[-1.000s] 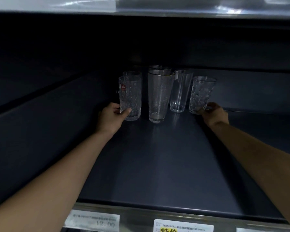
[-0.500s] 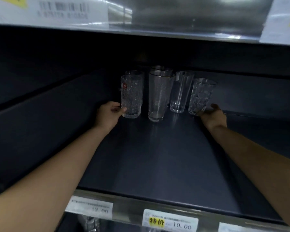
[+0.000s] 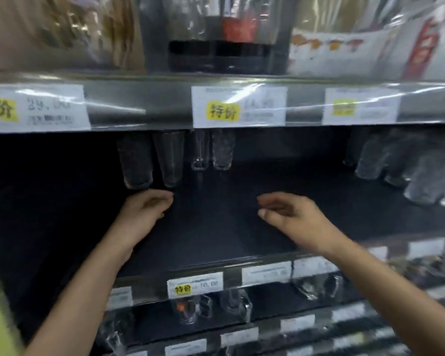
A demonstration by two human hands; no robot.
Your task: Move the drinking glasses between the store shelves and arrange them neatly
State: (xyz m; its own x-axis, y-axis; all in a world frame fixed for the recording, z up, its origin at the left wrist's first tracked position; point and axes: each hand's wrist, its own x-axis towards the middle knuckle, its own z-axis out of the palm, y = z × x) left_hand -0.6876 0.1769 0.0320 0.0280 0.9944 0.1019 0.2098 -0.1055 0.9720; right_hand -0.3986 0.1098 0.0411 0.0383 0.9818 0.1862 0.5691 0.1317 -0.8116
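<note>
Head view: clear glasses (image 3: 169,160) stand blurred; left hand (image 3: 145,211) and right hand (image 3: 294,218) loosely open, empty

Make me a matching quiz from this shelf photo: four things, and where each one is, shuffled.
1. left hand
2. right hand
3. row of four glasses
4. 10.00 price tag

A. on the front edge of the shelf
B. at the back of the shelf
C. near the row's left end, holding nothing
D. over the bare middle, fingers loose

Pairs: 1-C, 2-D, 3-B, 4-A.
</note>
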